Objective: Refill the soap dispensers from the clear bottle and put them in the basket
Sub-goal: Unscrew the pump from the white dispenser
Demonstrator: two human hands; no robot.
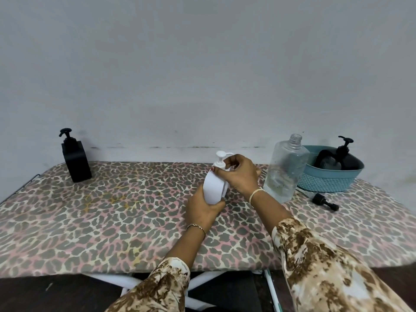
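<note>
White dispenser (212, 186): light, smooth plastic, probably slippery. My left hand (202, 209) grips its base; my right hand (242, 174) pinches the pump collar.

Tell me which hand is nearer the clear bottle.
Right. The right hand pinches the pump of the white dispenser, just left of the clear bottle; the left hand grips the dispenser's base, lower and farther left.

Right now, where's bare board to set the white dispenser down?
The widest bare board lies between the black square dispenser and the white dispenser, which the left hand and right hand grip. The right side is crowded: clear bottle, basket and loose pump sit close together.
</note>
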